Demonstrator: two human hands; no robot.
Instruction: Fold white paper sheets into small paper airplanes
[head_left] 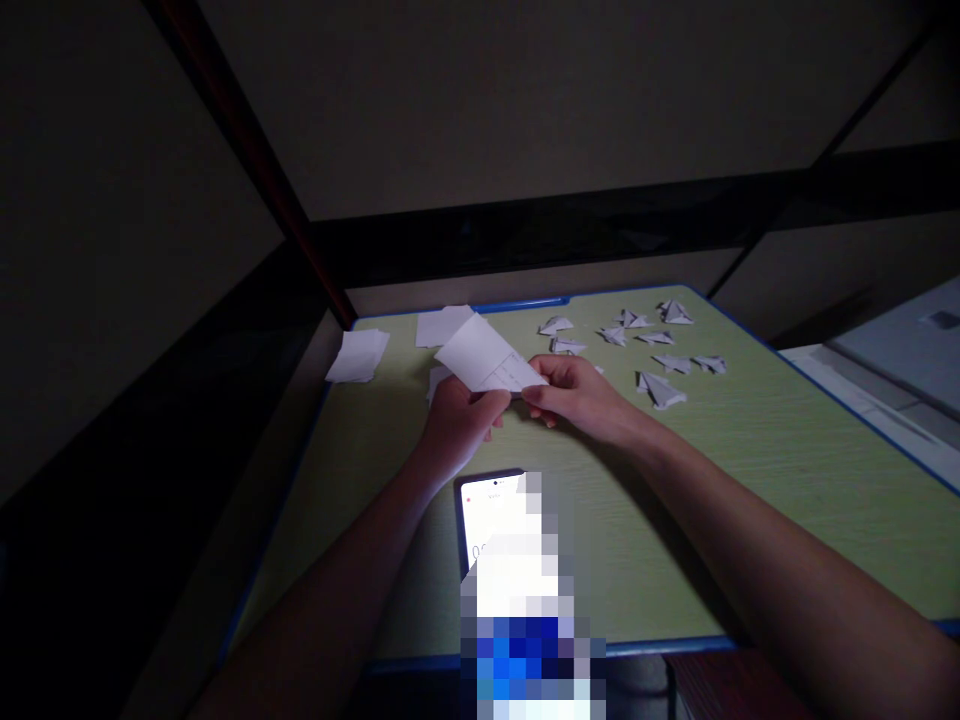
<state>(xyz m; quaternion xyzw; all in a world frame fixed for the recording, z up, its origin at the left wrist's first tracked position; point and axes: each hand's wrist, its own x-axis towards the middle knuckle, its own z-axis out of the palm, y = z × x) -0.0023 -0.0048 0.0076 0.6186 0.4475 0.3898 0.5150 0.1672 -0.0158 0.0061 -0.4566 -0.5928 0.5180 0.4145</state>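
Note:
Between my two hands, above the middle of the table, is a partly folded sheet of white paper (pixel 476 352) with some marks on its lower folded part. My left hand (pixel 463 415) pinches its lower edge, thumb on top. At the paper's right corner my right hand (pixel 566 390) grips with thumb and fingers. Beneath and behind the held sheet, part of another white paper (pixel 436 380) shows, mostly hidden. Several small folded paper pieces (pixel 660 390) lie to the right of my right hand.
A lit phone (pixel 487 510) lies in front of my hands, partly covered by pixel blur. Stacks of white paper sit at the table's left edge (pixel 358 356) and back (pixel 439 327). The green table (pixel 750 500) has a blue rim; a dark-banded wall stands behind.

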